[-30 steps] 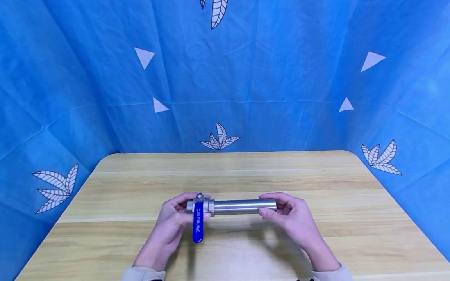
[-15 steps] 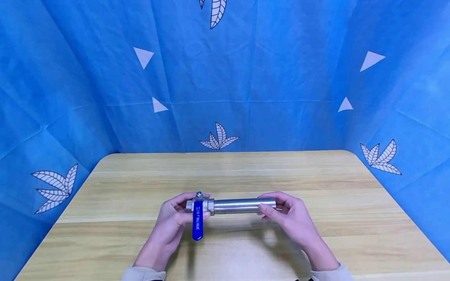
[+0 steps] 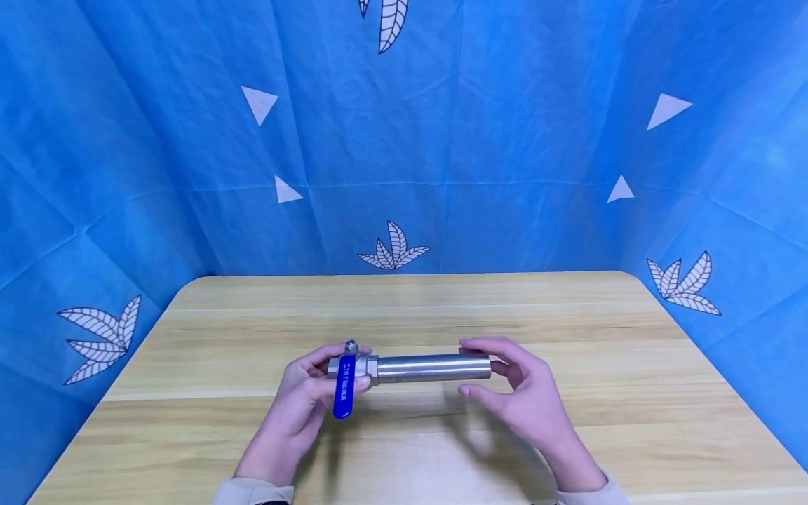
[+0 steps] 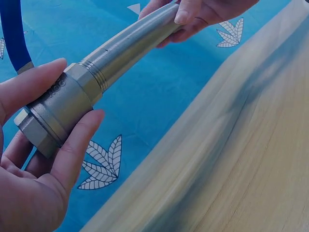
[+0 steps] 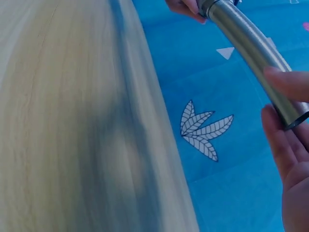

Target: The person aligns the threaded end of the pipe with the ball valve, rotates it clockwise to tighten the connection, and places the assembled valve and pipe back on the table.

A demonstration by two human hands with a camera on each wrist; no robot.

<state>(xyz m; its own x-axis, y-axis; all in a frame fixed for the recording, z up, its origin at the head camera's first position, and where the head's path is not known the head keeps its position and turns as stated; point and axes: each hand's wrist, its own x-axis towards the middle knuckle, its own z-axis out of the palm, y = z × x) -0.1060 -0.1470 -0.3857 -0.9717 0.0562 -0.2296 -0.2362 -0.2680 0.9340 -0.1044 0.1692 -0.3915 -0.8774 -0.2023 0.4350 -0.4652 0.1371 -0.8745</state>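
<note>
A metal ball valve (image 3: 364, 367) with a blue lever handle (image 3: 344, 386) is gripped by my left hand (image 3: 297, 403), thumb on the near side and fingers behind. Threaded into its right end is a smooth steel pipe (image 3: 432, 367), held level above the table. My right hand (image 3: 527, 396) surrounds the pipe's free end loosely; its thumb stands off below the pipe and its forefinger sits just above it. In the left wrist view the valve body (image 4: 63, 99) lies between thumb and fingers, with a few threads visible at the joint. The pipe's open end (image 5: 298, 120) shows in the right wrist view.
A light wood-grain table (image 3: 404, 308) lies beneath both hands, carrying their shadows. Blue cloth (image 3: 404, 140) printed with white leaves and triangles hangs behind it and along both sides.
My right thumb and forefinger have spread away from the pipe they were holding. Valve and pipe have shifted slightly left and up, and the lever's lower end has swung left.
</note>
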